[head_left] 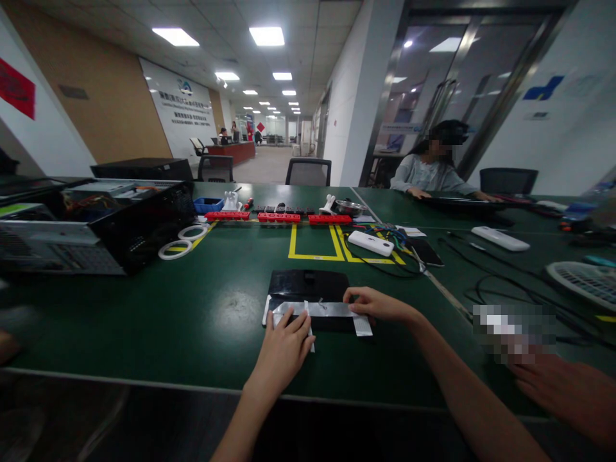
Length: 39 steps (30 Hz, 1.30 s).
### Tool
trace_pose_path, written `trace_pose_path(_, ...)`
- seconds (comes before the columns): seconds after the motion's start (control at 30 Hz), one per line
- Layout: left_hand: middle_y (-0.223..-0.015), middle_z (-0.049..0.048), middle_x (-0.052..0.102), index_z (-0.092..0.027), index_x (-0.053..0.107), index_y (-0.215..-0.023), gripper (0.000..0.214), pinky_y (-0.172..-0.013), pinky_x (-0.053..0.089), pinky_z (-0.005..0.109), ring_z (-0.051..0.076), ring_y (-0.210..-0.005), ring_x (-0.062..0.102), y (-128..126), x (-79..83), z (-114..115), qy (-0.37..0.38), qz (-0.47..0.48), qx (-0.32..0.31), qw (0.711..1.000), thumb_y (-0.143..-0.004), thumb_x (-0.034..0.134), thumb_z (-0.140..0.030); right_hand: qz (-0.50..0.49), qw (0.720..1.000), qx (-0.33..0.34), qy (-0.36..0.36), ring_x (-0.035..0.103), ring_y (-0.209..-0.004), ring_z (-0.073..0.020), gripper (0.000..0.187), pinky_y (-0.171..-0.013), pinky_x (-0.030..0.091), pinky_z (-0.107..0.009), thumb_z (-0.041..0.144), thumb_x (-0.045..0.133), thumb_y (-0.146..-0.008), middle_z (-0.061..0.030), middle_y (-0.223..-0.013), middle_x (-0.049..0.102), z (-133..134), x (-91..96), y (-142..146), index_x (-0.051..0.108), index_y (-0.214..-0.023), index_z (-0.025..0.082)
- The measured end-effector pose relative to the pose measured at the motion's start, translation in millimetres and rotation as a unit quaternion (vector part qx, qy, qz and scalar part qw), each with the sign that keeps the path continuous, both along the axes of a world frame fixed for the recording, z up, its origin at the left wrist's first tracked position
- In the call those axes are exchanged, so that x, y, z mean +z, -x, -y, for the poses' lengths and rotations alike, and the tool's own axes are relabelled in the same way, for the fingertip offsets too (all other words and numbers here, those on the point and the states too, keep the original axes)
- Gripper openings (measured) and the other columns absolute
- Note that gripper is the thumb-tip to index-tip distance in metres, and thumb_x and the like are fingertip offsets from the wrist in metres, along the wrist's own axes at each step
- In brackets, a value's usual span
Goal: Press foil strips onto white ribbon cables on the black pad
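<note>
A glossy black panel [308, 281] lies on the green table in front of me. Across its near part runs a silver tape-like strip [332, 310], with short whitish pieces hanging down over the near edge, one of them a striped tab [363, 325] at the right. My left hand [287, 339] rests flat on the strip's left part, fingers spread. At the right end, my right hand [375, 303] has its thumb and fingers pinched together on the strip; the exact contact is partly hidden.
An opened black computer case [144, 224] stands at left beside white rings [176, 249]. Red bars [279, 217], a white oblong device [370, 243] and cables [481, 282] lie beyond. Another person's hand [563, 378] is at right; a person [437, 167] sits across the table.
</note>
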<state>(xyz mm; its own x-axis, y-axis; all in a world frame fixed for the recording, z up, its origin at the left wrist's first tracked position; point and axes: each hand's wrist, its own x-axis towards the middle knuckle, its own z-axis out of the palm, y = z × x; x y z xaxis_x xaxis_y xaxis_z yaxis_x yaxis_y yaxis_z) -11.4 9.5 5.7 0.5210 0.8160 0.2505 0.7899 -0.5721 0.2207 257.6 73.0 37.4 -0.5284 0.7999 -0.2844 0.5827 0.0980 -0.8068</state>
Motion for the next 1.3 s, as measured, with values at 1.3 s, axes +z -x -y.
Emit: trace_pose_path(1.3, -0.123, 0.0070, 0.061, -0.020, 0.059, -0.118, 0.035, -0.104, 0.032, 0.045, 0.022, -0.120, 0.050, 113, -30.0, 3, -0.051, 0.061, 0.158, 0.984, -0.091, 0.039, -0.031, -0.101, 0.985, -0.117, -0.080, 0.048, -0.057, -0.0108, 0.036, -0.047, 0.037, -0.020, 0.047, 0.060, -0.077, 0.0010, -0.068, 0.052, 5, 24.4, -4, 0.050, -0.094, 0.017)
